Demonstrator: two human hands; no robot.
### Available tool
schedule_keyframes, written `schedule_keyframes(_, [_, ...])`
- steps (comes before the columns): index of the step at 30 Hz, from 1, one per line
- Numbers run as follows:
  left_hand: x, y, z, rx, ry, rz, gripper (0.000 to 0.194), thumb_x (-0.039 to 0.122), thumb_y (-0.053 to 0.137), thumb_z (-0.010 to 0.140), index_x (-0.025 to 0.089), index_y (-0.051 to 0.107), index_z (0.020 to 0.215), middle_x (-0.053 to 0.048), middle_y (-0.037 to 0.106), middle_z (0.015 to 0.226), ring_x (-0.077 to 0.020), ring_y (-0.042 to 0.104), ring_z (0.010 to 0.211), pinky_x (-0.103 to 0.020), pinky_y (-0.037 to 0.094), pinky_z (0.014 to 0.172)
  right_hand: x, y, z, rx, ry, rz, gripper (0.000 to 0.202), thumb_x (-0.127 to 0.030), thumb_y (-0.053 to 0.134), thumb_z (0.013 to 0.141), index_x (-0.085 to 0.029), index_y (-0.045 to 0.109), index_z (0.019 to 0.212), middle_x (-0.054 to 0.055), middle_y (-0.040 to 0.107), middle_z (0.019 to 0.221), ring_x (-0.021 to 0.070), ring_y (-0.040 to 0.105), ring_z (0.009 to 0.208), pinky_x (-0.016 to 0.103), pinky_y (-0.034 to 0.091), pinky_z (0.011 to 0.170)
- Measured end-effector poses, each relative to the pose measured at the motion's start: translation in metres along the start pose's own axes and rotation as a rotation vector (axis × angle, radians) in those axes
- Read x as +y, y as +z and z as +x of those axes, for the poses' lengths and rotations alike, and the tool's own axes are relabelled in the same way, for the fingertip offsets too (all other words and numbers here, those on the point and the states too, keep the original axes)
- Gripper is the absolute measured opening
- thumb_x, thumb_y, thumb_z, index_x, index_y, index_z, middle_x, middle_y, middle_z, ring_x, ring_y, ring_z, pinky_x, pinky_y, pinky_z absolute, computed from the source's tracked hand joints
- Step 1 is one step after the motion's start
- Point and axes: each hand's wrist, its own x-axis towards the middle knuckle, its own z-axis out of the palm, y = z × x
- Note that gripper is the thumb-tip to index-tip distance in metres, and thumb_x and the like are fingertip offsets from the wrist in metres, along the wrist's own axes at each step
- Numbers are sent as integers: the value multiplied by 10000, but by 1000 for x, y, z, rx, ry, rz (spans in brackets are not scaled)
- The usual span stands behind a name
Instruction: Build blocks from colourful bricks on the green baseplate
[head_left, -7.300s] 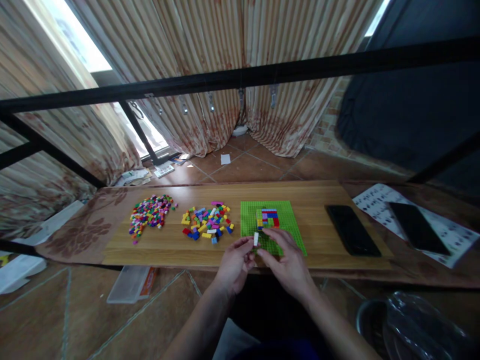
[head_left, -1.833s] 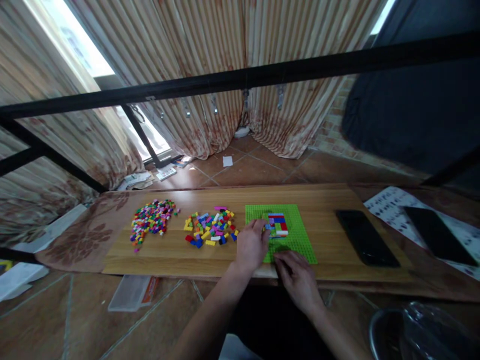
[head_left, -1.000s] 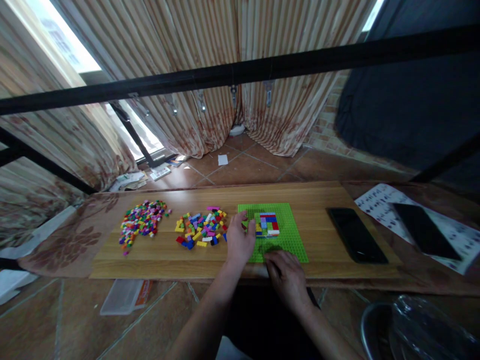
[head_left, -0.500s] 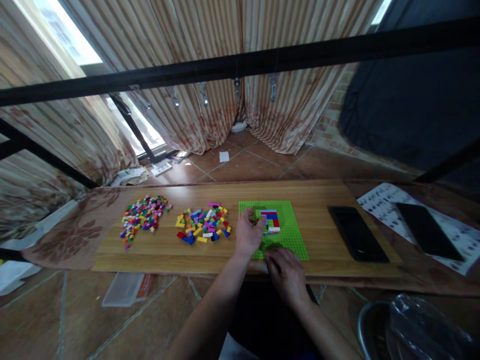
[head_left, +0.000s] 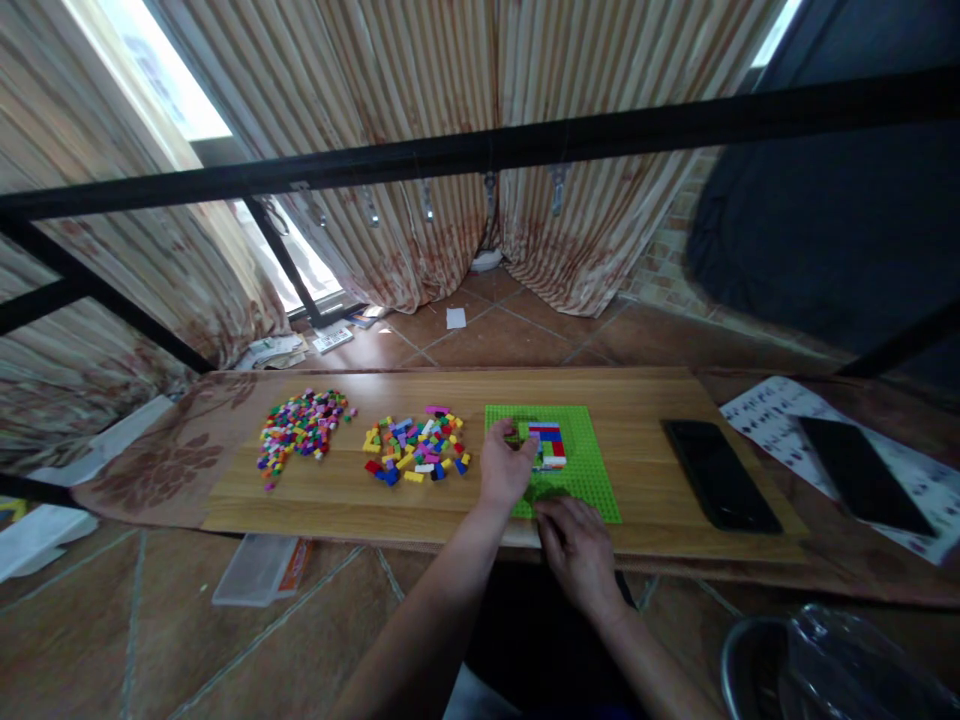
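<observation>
A green studded baseplate lies on the wooden board. On it stands a small build of toy bricks in red, blue and white. My left hand is over the plate's left part, thumb and fingers apart in a curve, the thumb tip close beside the build. Whether the thumb touches the bricks I cannot tell. At the plate's front edge rests my right hand, its fingers curled down and pressed together. Anything in those fingers is hidden.
Loose bricks lie left of the plate, with a heap of tiny bricks farther left. A black phone is on the board's right side. Beyond it, another dark device lies on a printed sheet. A black bar crosses above.
The whole view has shifted slightly, so everything appears a little lower and mostly farther right. Both hands keep nearly the same pose and place on the baseplate.
</observation>
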Motion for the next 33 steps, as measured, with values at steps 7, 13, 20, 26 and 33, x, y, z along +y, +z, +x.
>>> schedule_keyframes(7, [1, -19, -3, 28, 20, -121, 400, 275, 670, 725, 119, 591, 1085, -81, 647, 964, -113, 597, 737, -257, 497, 713, 3, 0, 0, -14, -30, 29, 168, -216, 474, 906, -216, 620, 988, 38, 646, 901, 190, 573, 841, 327, 408, 749])
schedule_keyframes(13, [-8, -71, -42, -41, 86, -82, 251, 266, 607, 763, 139, 654, 974, -67, 679, 901, -144, 620, 778, -269, 493, 733, 3, 2, 0, 22, -66, 20, 168, -251, 470, 912, -226, 625, 972, 41, 651, 895, 192, 585, 846, 331, 425, 757])
schedule_keyframes(20, [-30, -120, -94, -78, 15, -25, 223, 282, 570, 789, 154, 654, 951, -68, 684, 919, -175, 638, 847, -304, 497, 793, 6, 4, -1, 49, -87, 4, 179, -263, 468, 907, -231, 637, 955, 39, 657, 882, 193, 604, 834, 332, 449, 751])
schedule_keyframes(26, [-39, -135, -110, -108, 97, 97, 214, 250, 555, 794, 166, 656, 963, -54, 665, 877, -162, 621, 790, -300, 502, 760, 10, 8, -3, 46, -84, 12, 174, -275, 472, 902, -236, 635, 952, 36, 662, 907, 200, 608, 856, 355, 449, 780])
schedule_keyframes(33, [-53, -140, -136, -59, 90, 116, 249, 172, 568, 749, 184, 645, 986, -56, 656, 936, -163, 618, 856, -292, 506, 781, 17, 6, -1, 61, -84, 27, 200, -311, 460, 892, -226, 639, 920, 41, 661, 876, 203, 618, 836, 356, 472, 749])
